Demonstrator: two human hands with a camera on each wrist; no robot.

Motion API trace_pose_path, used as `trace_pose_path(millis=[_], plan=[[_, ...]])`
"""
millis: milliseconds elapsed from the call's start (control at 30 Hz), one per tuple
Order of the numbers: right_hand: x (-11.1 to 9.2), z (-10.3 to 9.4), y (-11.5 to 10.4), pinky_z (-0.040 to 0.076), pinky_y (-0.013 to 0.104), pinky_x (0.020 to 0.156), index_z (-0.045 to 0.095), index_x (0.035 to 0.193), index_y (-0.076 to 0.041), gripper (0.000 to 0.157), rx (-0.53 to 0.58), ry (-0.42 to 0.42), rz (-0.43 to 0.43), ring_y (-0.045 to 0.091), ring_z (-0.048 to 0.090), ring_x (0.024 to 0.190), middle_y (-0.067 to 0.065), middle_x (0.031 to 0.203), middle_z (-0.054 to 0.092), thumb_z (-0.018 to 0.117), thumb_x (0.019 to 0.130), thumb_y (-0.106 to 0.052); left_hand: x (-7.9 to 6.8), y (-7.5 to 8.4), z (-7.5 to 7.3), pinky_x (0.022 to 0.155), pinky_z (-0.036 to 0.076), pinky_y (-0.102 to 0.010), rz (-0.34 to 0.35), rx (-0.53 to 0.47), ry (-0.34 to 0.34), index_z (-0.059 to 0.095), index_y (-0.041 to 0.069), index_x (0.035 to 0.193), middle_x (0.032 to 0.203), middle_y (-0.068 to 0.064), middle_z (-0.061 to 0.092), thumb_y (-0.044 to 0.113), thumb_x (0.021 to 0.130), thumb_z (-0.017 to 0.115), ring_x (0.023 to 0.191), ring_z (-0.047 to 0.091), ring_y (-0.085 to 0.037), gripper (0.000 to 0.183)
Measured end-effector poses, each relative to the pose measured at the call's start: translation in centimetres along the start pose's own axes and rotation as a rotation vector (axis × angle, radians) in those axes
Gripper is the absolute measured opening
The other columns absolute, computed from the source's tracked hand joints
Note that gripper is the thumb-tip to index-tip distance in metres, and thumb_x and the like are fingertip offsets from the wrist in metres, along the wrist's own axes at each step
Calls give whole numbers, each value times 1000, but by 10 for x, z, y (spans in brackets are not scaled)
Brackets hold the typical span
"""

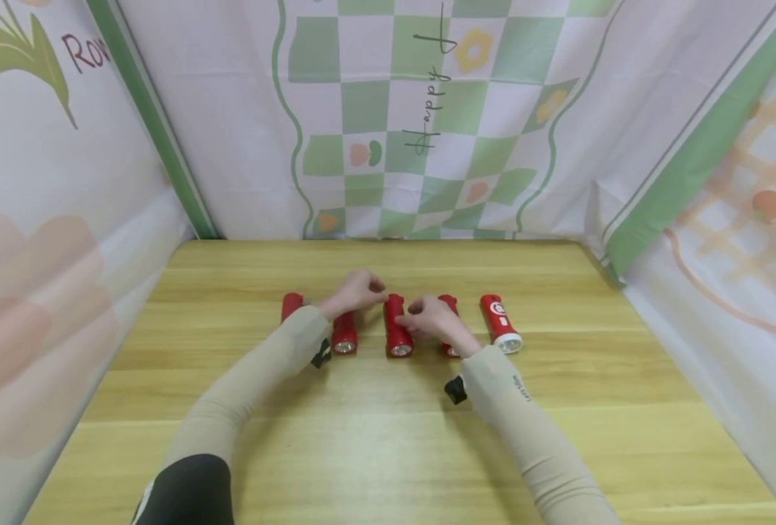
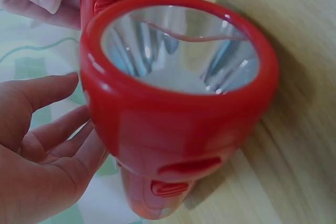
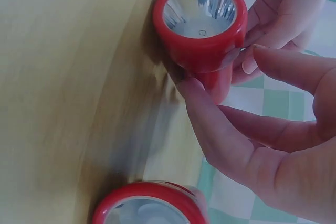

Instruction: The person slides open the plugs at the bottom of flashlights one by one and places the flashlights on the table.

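Note:
Several red flashlights lie side by side on the table, lenses toward the person. Over the middle flashlight (image 1: 397, 329), my right hand (image 1: 429, 318) has its fingertips at the body's right side and the thumb above it. In the right wrist view those fingers (image 3: 220, 129) are extended, one tip against the body just behind the flashlight head (image 3: 202, 51). My left hand (image 1: 358, 290) is at the tail of the same flashlight, fingers loosely bent. The left wrist view shows another red flashlight (image 2: 173, 129) close in front, partly covering the left fingers (image 2: 52, 95).
Another red flashlight (image 1: 345, 335) lies under the left wrist, with one more (image 1: 291, 305) partly hidden by the left sleeve. Right of the right hand lie a red flashlight (image 1: 449, 302) and a red-and-white one (image 1: 496, 315). Patterned curtains (image 1: 388, 109) stand behind the wooden table (image 1: 362, 437).

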State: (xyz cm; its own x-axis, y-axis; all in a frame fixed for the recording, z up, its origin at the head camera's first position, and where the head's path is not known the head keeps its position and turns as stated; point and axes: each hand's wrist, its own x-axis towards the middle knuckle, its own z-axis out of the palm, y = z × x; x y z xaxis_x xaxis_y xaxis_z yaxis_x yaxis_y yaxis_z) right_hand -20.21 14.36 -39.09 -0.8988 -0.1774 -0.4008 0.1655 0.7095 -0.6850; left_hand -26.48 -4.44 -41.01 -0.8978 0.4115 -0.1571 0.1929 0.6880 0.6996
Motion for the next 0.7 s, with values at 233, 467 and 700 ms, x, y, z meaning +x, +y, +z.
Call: trace_pose_path(millis=[233, 467, 700], plan=[[3, 5, 3, 60, 31, 81, 59, 128, 7, 51, -56, -5, -8, 21, 69, 91, 20, 117, 68, 66, 95, -31, 1, 0, 3, 101, 54, -40, -12, -4, -12, 64, -3, 124, 127, -20, 67, 19, 93, 68, 118, 64, -32, 38], [3, 7, 4, 58, 28, 72, 69, 111, 0, 40, -57, -4, -9, 17, 66, 78, 10, 95, 72, 68, 93, -35, 1, 1, 5, 102, 54, -40, -14, 23, -19, 64, -2, 124, 127, -20, 67, 21, 92, 70, 118, 64, -32, 40], [4, 9, 4, 56, 24, 69, 70, 110, -2, 38, -21, -1, 0, 15, 64, 74, 9, 93, 73, 69, 92, -35, -1, 2, 6, 101, 54, -39, -4, 51, -21, 65, -2, 123, 126, -20, 68, 21, 92, 69, 117, 65, -31, 39]])
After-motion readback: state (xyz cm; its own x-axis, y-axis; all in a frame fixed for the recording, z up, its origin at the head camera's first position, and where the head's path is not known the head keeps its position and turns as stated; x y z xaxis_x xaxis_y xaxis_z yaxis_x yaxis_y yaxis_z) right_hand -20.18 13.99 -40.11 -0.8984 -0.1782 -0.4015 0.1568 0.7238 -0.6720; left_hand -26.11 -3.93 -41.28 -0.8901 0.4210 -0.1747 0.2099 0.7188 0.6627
